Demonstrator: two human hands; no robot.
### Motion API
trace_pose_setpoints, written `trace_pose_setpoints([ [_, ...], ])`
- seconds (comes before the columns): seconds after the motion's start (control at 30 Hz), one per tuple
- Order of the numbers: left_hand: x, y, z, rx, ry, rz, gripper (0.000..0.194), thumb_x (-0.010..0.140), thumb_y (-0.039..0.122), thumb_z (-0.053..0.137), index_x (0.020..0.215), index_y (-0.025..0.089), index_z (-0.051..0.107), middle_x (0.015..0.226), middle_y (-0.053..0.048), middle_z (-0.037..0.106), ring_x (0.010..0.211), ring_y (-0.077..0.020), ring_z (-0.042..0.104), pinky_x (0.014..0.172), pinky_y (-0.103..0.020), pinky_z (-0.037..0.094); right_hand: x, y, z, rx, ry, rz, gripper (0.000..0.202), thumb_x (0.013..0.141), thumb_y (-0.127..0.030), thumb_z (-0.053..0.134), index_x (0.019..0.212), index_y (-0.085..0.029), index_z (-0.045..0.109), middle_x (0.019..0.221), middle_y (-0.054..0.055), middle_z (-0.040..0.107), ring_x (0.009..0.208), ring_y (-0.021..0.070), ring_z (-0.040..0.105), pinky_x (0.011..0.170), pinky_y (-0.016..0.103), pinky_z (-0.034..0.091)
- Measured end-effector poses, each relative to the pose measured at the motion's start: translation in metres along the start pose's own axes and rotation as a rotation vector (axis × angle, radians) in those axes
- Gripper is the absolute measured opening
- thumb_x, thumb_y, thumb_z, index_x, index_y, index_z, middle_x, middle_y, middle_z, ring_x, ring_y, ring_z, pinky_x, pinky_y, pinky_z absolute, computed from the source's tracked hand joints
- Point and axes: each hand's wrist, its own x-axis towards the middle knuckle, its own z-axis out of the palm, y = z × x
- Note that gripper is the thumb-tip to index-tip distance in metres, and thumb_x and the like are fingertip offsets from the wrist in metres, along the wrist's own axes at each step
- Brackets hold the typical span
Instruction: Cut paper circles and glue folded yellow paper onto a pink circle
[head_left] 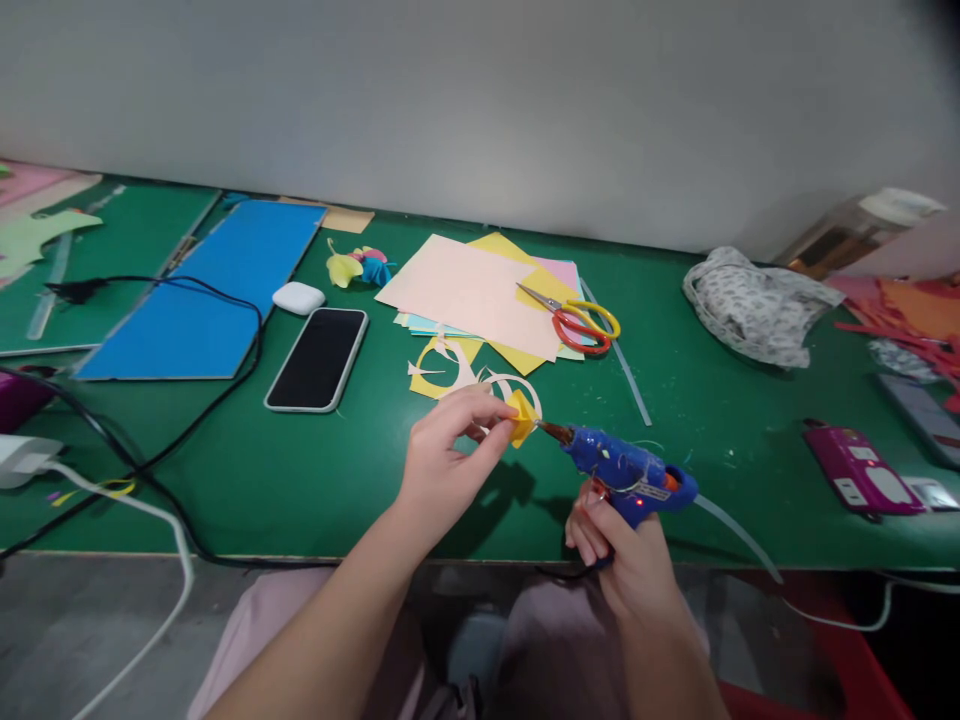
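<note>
Between the thumb and fingers of my left hand point(457, 440) is a small folded piece of yellow paper point(524, 418), held above the table. My right hand point(619, 545) wraps round the handle of a blue hot glue gun point(622, 465) with a small red light on its side. The gun's nozzle points left, its tip at or very close to the yellow paper. A clear glue stick point(739, 535) sticks out of the gun's back end. Behind my left hand lie cut paper scraps point(435, 375) with round holes.
Scissors point(581, 318) with red and yellow handles rest on a stack of coloured paper point(465, 290). Leftward are a phone point(319, 360), a white earphone case point(298, 298), a blue board point(202, 290) and black cables point(259, 320). A patterned cloth bundle point(757, 305) and a purple power strip point(862, 470) lie rightward.
</note>
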Motion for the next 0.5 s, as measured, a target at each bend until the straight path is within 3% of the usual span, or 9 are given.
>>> trace_pose_setpoints([
  [0.5, -0.0005, -0.001, -0.0002, -0.03, -0.009, -0.036, 0.008, 0.08, 0.016, 0.06, 0.082, 0.018, 0.067, 0.088, -0.004, 0.068, 0.079, -0.0125, 0.065, 0.062, -0.019, 0.054, -0.002, -0.0031, 0.0042, -0.003, 0.026, 0.008, 0.034, 0.063, -0.041, 0.08, 0.058, -0.016, 0.058, 0.033, -0.009, 0.037, 0.03, 0.0047, 0.039, 0.043, 0.021, 0.043],
])
